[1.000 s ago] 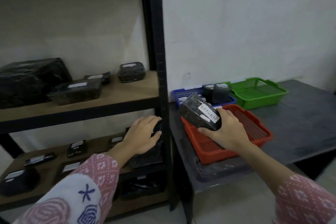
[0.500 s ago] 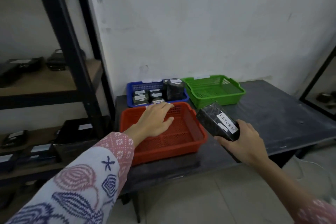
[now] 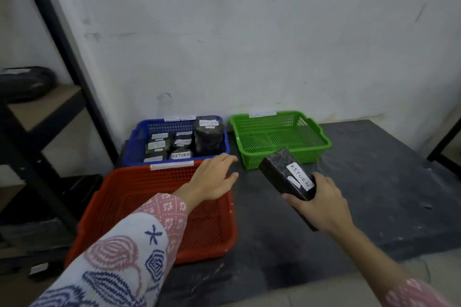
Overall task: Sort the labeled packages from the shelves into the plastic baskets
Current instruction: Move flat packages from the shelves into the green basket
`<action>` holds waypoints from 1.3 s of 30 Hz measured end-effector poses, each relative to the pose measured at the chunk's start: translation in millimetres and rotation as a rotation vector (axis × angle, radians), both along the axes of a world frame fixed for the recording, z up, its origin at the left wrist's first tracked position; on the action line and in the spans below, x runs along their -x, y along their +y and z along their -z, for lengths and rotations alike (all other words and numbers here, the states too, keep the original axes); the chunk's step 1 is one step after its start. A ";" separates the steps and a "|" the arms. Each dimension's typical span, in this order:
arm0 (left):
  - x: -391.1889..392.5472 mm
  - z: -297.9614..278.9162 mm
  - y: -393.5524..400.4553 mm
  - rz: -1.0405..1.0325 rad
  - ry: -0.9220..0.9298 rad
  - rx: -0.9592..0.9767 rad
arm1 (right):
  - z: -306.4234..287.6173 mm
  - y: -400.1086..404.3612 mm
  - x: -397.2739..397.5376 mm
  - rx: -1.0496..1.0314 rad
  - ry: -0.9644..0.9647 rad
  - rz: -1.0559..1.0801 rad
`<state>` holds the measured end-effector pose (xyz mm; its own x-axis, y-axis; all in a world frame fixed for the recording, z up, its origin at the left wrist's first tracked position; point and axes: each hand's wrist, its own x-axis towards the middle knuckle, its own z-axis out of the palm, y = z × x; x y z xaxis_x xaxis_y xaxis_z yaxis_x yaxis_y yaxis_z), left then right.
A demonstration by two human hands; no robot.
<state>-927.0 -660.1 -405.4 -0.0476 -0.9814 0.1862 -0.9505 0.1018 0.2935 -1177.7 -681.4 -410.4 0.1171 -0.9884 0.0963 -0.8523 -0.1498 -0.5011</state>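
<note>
While the right hand (image 3: 321, 207) gripped a black package (image 3: 287, 174) labelled RETURN, held tilted above the dark table (image 3: 374, 182) just in front of the green basket (image 3: 279, 137), the left hand (image 3: 212, 179) hovered with fingers relaxed and holding nothing over the far right corner of the red basket (image 3: 149, 207). Behind the red one stood the blue basket (image 3: 139, 142), holding several labelled black packages (image 3: 183, 143). Further left stood a black shelf frame (image 3: 67, 57) with another dark package (image 3: 25, 82) on a board.
</note>
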 end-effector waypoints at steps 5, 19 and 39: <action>12.2 8.6 -74.1 -0.124 0.124 -0.081 | -16.4 -85.7 -2.8 0.026 0.043 -0.068; 17.2 52.5 -211.9 -0.602 0.404 -0.153 | 1.0 -263.0 -65.0 -0.059 0.017 -0.219; 18.5 114.8 -247.9 -0.776 0.706 0.028 | 103.6 -334.4 -133.1 -0.584 0.019 -0.322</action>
